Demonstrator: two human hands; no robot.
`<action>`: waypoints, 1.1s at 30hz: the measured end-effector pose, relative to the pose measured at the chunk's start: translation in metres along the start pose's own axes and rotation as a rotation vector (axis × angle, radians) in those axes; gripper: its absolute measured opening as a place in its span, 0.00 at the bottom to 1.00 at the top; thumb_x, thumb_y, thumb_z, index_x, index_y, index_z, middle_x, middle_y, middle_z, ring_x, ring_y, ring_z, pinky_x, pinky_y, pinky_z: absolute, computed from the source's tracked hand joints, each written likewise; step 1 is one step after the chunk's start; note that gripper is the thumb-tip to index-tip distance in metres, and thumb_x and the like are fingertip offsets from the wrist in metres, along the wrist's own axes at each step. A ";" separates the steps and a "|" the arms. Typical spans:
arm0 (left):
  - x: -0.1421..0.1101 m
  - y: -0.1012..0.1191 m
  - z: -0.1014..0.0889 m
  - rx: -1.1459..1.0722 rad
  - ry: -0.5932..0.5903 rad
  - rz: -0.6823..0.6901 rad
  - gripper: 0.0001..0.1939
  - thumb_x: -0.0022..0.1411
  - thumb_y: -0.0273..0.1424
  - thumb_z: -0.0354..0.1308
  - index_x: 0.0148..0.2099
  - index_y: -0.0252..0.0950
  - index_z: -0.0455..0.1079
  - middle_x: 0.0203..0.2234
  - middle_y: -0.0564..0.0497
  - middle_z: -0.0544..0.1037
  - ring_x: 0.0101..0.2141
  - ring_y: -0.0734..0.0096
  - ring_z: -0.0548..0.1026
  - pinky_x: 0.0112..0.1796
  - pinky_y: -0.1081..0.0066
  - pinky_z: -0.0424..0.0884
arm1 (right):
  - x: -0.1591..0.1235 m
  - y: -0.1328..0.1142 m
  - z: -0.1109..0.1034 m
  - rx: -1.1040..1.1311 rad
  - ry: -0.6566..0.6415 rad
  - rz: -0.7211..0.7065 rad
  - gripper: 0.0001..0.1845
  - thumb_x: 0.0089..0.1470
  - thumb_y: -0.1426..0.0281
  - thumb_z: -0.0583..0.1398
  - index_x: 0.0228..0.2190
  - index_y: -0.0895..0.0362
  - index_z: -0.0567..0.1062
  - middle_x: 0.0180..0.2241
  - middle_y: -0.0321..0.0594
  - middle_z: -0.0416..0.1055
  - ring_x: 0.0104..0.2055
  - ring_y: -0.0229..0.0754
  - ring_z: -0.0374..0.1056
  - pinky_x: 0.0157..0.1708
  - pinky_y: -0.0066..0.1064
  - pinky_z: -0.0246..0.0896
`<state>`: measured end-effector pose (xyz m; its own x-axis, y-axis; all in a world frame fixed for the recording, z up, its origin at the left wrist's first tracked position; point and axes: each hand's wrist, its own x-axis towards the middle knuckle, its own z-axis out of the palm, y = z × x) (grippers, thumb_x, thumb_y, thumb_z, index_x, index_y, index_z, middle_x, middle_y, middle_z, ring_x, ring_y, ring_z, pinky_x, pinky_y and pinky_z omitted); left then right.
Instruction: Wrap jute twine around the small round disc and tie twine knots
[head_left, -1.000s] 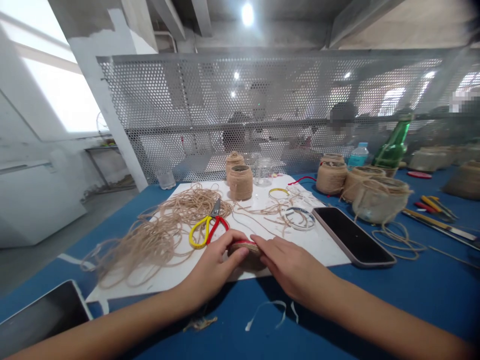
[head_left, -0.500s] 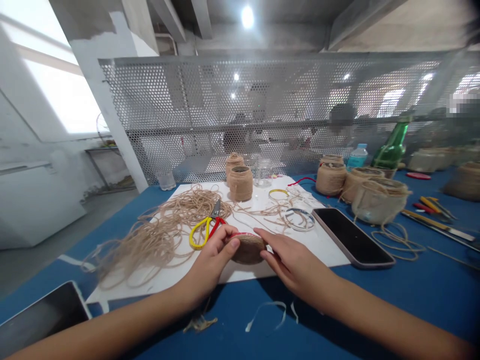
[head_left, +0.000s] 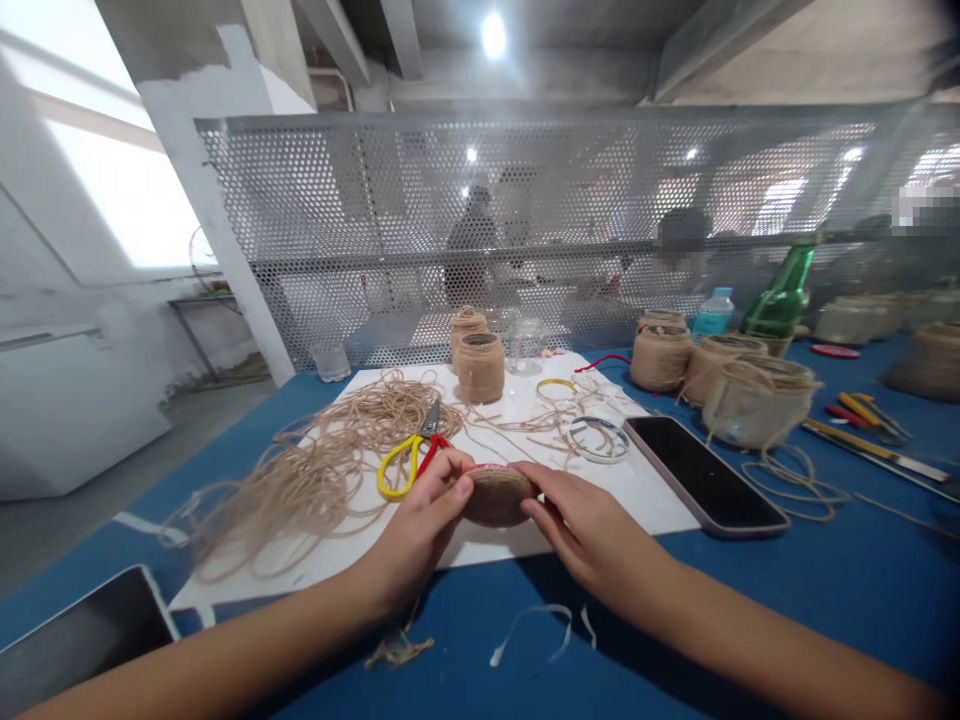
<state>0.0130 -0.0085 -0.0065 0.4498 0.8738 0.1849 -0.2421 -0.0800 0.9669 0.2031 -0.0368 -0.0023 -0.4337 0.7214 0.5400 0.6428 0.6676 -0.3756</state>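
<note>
A small round disc wound with brown twine (head_left: 498, 499), with a bit of red along its far rim, is held up between both hands. My left hand (head_left: 429, 505) pinches its left edge, thumb on the near face. On the right edge, the fingers and thumb of my right hand (head_left: 574, 510) close around it. Just beyond my left hand lie scissors (head_left: 412, 458) with one yellow and one red handle. A loose heap of jute twine (head_left: 360, 425) spreads to the left over a white sheet (head_left: 480, 548).
Two twine-wrapped jars (head_left: 481, 370) and a clear glass jar (head_left: 526, 348) stand at the back. A phone (head_left: 705, 475) lies right, near several wrapped jars (head_left: 661, 357) and a green bottle (head_left: 784, 290). Tape rolls (head_left: 598, 440) rest on the sheet. A perforated metal screen (head_left: 420, 220) closes the far side.
The disc has tilted slightly, so more of its near face and less of its red rim shows. Both hands keep their hold. A person behind the screen appears more upright.
</note>
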 end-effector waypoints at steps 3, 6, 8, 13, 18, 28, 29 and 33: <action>0.004 0.001 -0.006 0.247 -0.003 0.003 0.07 0.60 0.34 0.51 0.36 0.36 0.61 0.30 0.52 0.67 0.34 0.70 0.66 0.37 0.71 0.61 | -0.001 0.005 0.002 -0.162 0.012 -0.051 0.17 0.56 0.76 0.48 0.48 0.62 0.63 0.38 0.50 0.71 0.39 0.45 0.67 0.36 0.37 0.65; 0.004 0.003 -0.006 0.531 -0.013 0.029 0.08 0.58 0.30 0.52 0.42 0.37 0.62 0.36 0.51 0.68 0.40 0.67 0.66 0.42 0.69 0.60 | -0.003 0.008 0.003 -0.331 -0.016 -0.129 0.19 0.55 0.77 0.49 0.49 0.65 0.62 0.35 0.50 0.70 0.35 0.46 0.65 0.32 0.37 0.65; 0.001 0.006 -0.003 0.689 -0.041 0.078 0.11 0.57 0.28 0.51 0.45 0.37 0.61 0.40 0.50 0.69 0.43 0.66 0.65 0.46 0.68 0.59 | -0.003 0.007 0.002 -0.406 -0.055 -0.200 0.20 0.54 0.79 0.49 0.50 0.67 0.61 0.32 0.48 0.69 0.33 0.45 0.64 0.31 0.36 0.64; -0.006 0.007 0.005 0.863 -0.097 0.172 0.08 0.60 0.29 0.50 0.43 0.37 0.63 0.37 0.51 0.70 0.40 0.68 0.67 0.43 0.70 0.61 | -0.004 0.003 0.001 -0.514 -0.101 -0.331 0.21 0.54 0.81 0.47 0.50 0.71 0.61 0.31 0.48 0.69 0.30 0.43 0.64 0.29 0.36 0.64; -0.008 0.006 0.005 0.783 -0.064 0.171 0.05 0.62 0.31 0.48 0.40 0.37 0.63 0.34 0.52 0.70 0.37 0.70 0.68 0.40 0.72 0.62 | -0.005 0.001 0.005 -0.484 -0.026 -0.290 0.23 0.55 0.79 0.49 0.53 0.71 0.57 0.33 0.49 0.70 0.33 0.44 0.65 0.32 0.36 0.65; -0.002 0.002 -0.006 0.499 0.052 0.181 0.06 0.62 0.35 0.49 0.39 0.37 0.60 0.31 0.53 0.66 0.36 0.71 0.66 0.37 0.72 0.61 | -0.001 0.004 -0.002 -0.466 0.058 -0.232 0.23 0.56 0.79 0.49 0.53 0.70 0.56 0.34 0.48 0.70 0.33 0.44 0.64 0.32 0.36 0.65; -0.001 0.002 -0.006 0.470 0.052 0.175 0.06 0.62 0.35 0.49 0.39 0.37 0.60 0.31 0.53 0.66 0.35 0.71 0.66 0.37 0.72 0.61 | -0.001 0.005 -0.002 -0.468 0.055 -0.226 0.23 0.56 0.80 0.49 0.53 0.70 0.56 0.34 0.48 0.70 0.34 0.44 0.64 0.32 0.36 0.65; 0.000 0.001 -0.006 0.360 0.053 0.169 0.06 0.62 0.34 0.49 0.38 0.37 0.60 0.31 0.53 0.66 0.35 0.72 0.65 0.37 0.73 0.61 | 0.000 0.005 -0.002 -0.453 0.063 -0.211 0.21 0.58 0.77 0.48 0.53 0.69 0.57 0.35 0.48 0.70 0.34 0.44 0.65 0.32 0.37 0.65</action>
<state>0.0078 -0.0062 -0.0067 0.3825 0.8566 0.3463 0.0117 -0.3793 0.9252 0.2078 -0.0340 -0.0032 -0.5535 0.5575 0.6187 0.7611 0.6403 0.1039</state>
